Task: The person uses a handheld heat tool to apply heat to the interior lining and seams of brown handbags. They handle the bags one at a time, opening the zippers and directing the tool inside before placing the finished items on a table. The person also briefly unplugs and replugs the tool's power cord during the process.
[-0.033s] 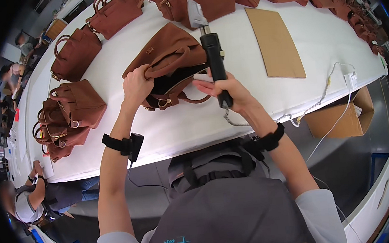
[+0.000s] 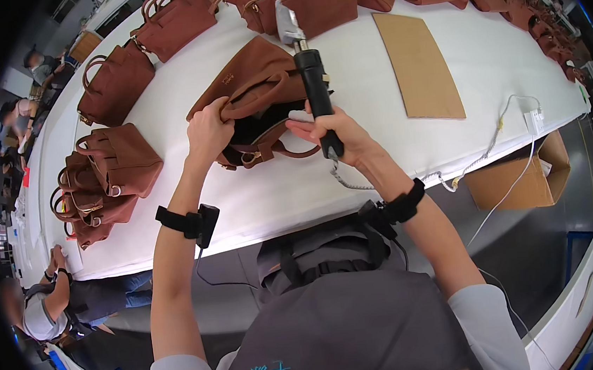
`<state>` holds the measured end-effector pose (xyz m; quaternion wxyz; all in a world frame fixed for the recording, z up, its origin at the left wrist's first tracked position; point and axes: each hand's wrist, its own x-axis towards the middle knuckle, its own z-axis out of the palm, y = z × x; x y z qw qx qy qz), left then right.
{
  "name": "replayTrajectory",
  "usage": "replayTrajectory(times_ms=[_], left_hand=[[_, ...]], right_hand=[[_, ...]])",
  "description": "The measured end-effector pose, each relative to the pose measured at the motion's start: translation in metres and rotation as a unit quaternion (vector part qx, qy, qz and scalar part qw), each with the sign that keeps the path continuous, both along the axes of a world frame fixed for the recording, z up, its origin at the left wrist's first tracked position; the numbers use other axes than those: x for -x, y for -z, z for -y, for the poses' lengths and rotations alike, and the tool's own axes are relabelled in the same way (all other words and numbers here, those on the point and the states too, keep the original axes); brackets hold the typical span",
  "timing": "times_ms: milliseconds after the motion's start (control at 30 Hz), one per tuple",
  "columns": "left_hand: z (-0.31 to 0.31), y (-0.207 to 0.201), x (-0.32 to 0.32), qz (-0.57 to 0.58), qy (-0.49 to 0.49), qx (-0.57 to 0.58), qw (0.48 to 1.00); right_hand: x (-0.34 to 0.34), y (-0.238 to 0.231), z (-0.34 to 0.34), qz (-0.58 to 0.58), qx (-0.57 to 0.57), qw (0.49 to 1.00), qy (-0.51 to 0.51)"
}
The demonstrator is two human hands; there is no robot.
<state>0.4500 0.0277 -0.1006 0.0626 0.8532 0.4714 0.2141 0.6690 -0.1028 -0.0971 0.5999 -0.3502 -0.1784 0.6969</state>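
Note:
A brown leather handbag (image 2: 258,72) lies open in front of me, its dark lining showing. My left hand (image 2: 210,130) is closed on the bag's upper edge, pinching the leather flap at its left. In my right hand (image 2: 343,133) is a small corded hand iron (image 2: 312,78), with a black grip and a flat metal head pointing away from me. The iron stands over the bag's right side and hides part of it; contact cannot be made out. A white cover (image 2: 300,116) sits on one right fingertip. The bag's near handle (image 2: 301,152) rests on the table.
Several finished-looking brown handbags (image 2: 118,84) stand along the far and left sides of the white table (image 2: 243,214). A flat cardboard sheet (image 2: 418,65) lies to the right. The iron's cord runs to a power strip (image 2: 533,120). A cardboard box (image 2: 515,180) is below the edge.
My right hand has shifted slightly left with the iron, so its head sits further left over the bag. My left hand keeps its hold on the leather.

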Motion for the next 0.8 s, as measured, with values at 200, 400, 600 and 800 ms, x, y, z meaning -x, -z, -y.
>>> replayTrajectory(times_ms=[200,400,600,800], left_hand=[[0.021,-0.007,-0.001,-0.134,0.073,0.061,0.986],[0.006,-0.007,0.003,0.041,-0.045,0.072,0.996],[0.001,-0.006,0.0,0.096,-0.099,0.109,0.984],[0.005,-0.009,-0.004,0.009,-0.087,0.08,0.993]], right_hand=[[-0.008,-0.013,-0.083,0.035,-0.094,0.994,-0.034],[-0.006,0.004,-0.053,0.154,-0.084,0.983,-0.057],[-0.005,0.061,0.005,0.032,0.011,0.999,0.018],[-0.003,0.056,0.039,0.003,-0.019,0.997,0.079]])
